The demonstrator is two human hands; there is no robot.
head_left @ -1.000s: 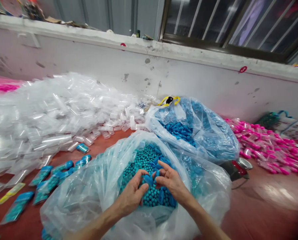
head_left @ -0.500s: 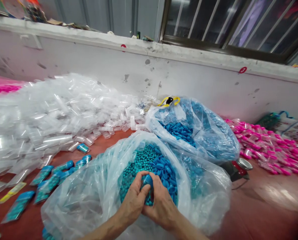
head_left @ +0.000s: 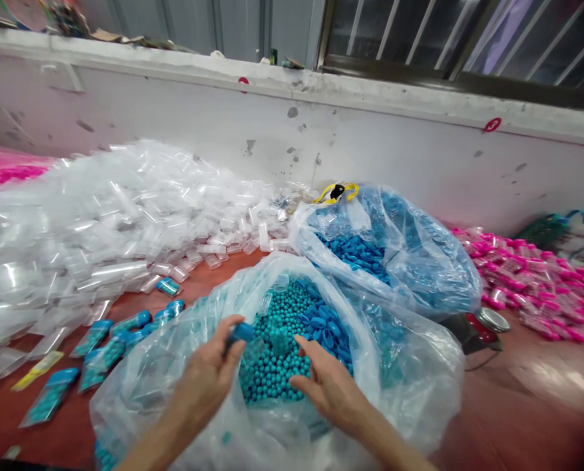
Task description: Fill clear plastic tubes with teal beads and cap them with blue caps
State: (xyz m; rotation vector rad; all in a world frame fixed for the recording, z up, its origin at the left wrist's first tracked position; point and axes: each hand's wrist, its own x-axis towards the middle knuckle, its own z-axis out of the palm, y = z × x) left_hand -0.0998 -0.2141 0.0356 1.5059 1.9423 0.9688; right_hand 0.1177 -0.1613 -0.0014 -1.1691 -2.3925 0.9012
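My left hand [head_left: 212, 361] grips a small container with a blue cap [head_left: 242, 331], raised over the left rim of an open plastic bag [head_left: 208, 347]. Fingers hide most of its body. Over the bag's mouth, my right hand [head_left: 328, 383] is empty, thumb and forefinger spread apart. Teal beads [head_left: 272, 376] fill the bag below both hands. Blue caps [head_left: 324, 327] are heaped on the beads at the right side. A clear empty container [head_left: 279, 340] appears to lie among the beads between my hands.
Left lie several bead-filled, blue-capped containers [head_left: 51, 396] and a yellow strip [head_left: 37, 371]. Behind them rises a heap of clear containers [head_left: 139, 209]. A second bag [head_left: 429, 261] of blue caps stands behind the first. Pink-capped containers [head_left: 541, 281] are piled right, near a metal-lidded jar [head_left: 494, 320].
My hands were together around the blue-capped container; now they are apart. The left has carried it up and to the left, while the right has let go and opened.
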